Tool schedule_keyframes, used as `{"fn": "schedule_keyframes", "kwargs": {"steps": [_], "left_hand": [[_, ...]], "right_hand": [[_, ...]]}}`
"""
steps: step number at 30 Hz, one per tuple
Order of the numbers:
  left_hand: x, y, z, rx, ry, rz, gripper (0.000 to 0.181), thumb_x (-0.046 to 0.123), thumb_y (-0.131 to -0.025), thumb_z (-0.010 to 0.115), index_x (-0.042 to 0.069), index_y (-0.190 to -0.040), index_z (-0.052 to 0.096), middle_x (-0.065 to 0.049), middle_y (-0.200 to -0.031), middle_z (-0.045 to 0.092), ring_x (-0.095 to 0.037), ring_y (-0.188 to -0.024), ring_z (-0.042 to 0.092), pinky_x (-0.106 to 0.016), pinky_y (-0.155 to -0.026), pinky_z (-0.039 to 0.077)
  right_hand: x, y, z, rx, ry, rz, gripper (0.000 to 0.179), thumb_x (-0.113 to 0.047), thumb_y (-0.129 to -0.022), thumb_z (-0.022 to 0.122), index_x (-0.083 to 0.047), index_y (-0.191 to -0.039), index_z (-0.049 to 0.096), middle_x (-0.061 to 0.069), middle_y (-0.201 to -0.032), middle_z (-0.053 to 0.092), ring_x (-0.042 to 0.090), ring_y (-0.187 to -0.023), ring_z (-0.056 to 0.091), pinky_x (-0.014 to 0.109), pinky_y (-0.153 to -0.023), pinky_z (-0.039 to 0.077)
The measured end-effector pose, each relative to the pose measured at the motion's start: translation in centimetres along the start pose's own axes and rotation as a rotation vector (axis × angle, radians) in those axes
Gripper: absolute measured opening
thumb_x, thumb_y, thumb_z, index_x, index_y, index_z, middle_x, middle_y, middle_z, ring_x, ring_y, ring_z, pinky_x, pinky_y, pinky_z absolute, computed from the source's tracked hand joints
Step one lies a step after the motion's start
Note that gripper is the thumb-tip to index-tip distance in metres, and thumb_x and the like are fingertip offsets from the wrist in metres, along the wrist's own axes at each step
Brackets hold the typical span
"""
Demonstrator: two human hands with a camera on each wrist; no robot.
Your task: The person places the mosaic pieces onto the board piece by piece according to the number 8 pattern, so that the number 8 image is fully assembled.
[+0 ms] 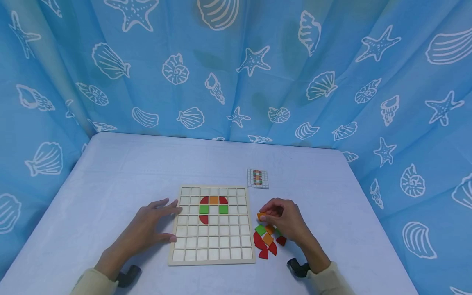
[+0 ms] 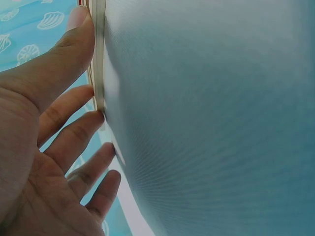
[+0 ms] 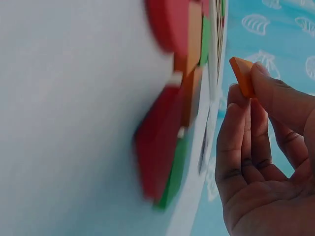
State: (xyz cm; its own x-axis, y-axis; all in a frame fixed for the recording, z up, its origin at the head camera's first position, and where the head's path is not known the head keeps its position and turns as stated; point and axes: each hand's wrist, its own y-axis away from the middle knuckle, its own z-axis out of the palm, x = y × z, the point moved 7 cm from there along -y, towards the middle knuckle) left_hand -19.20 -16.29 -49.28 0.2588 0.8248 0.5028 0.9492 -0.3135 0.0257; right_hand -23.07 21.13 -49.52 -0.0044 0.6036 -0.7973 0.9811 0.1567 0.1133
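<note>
A light wooden grid board (image 1: 212, 263) lies on the table, with red rounded tiles, an orange square (image 1: 214, 200) and two green squares in its upper cells. My left hand (image 1: 145, 225) touches the board's left edge with thumb and fingertips, its fingers fairly straight; the left wrist view shows the thumb (image 2: 74, 42) along that edge. Beyond the right edge, my right hand (image 1: 289, 220) pinches an orange tile (image 3: 242, 77) between thumb and finger, raised off the table. Below this hand sits a loose pile of red, green and orange tiles, including an orange square (image 1: 268, 239).
Just past the board's upper right corner lies a small pattern card (image 1: 257, 178) with a coloured grid design. The table (image 1: 140, 164) has a white cloth. A blue curtain (image 1: 221, 82) with white shells and starfish hangs behind and at the sides.
</note>
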Motion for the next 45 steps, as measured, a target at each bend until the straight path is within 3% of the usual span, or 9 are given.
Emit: {"fn": "schedule_keyframes", "kwargs": {"steps": [13, 21, 28, 37, 45], "left_hand": [[0.1, 0.0, 0.0, -0.008, -0.001, -0.011, 0.084, 0.037, -0.073, 0.097, 0.022, -0.148, 0.064, -0.008, -0.16, 0.057, -0.045, -0.15, 0.046, -0.072, -0.114, 0.041], [0.0, -0.1, -0.1, -0.001, 0.003, 0.008, 0.083, 0.038, -0.074, 0.097, 0.022, -0.148, 0.064, -0.007, -0.16, 0.057, -0.045, -0.15, 0.046, -0.072, -0.115, 0.04], [-0.2, -0.1, 0.0, 0.006, -0.007, 0.011, 0.083, 0.038, -0.073, 0.097, 0.021, -0.147, 0.065, -0.007, -0.16, 0.057, -0.045, -0.15, 0.046, -0.071, -0.115, 0.041], [-0.3, -0.2, 0.1, 0.002, -0.005, 0.002, 0.083, 0.036, -0.073, 0.098, 0.021, -0.147, 0.065, -0.008, -0.16, 0.057, -0.046, -0.151, 0.045, -0.072, -0.115, 0.04], [-0.2, -0.1, 0.0, 0.004, -0.009, 0.01, 0.082, 0.038, -0.073, 0.097, 0.022, -0.147, 0.065, -0.007, -0.159, 0.057, -0.045, -0.15, 0.047, -0.071, -0.114, 0.042]], "right_hand": [[-4.7, -0.9, 5.2, -0.111, -0.109, -0.09, 0.015, -0.01, -0.087, 0.088, -0.018, -0.098, 0.08, 0.0, -0.087, 0.07, 0.018, -0.078, 0.062, 0.023, -0.07, 0.055], [-6.9, -1.7, 7.9, -0.165, -0.086, -0.122, 0.01, -0.01, -0.087, 0.088, -0.014, -0.091, 0.08, 0.0, -0.082, 0.073, 0.015, -0.074, 0.065, 0.023, -0.067, 0.054], [-8.2, -2.6, 9.3, -0.159, 0.014, -0.117, 0.01, -0.012, -0.088, 0.087, -0.017, -0.084, 0.079, -0.005, -0.077, 0.073, 0.012, -0.071, 0.065, 0.027, -0.065, 0.054], [-8.8, -3.1, 9.9, -0.117, 0.234, -0.093, 0.018, -0.021, -0.089, 0.088, -0.023, -0.079, 0.073, -0.011, -0.071, 0.066, 0.007, -0.065, 0.06, 0.028, -0.055, 0.046], [-9.0, -3.2, 10.9, -0.128, 0.305, -0.098, 0.025, -0.028, -0.09, 0.088, -0.026, -0.077, 0.066, -0.009, -0.067, 0.06, 0.008, -0.061, 0.054, 0.027, -0.053, 0.04]]}}
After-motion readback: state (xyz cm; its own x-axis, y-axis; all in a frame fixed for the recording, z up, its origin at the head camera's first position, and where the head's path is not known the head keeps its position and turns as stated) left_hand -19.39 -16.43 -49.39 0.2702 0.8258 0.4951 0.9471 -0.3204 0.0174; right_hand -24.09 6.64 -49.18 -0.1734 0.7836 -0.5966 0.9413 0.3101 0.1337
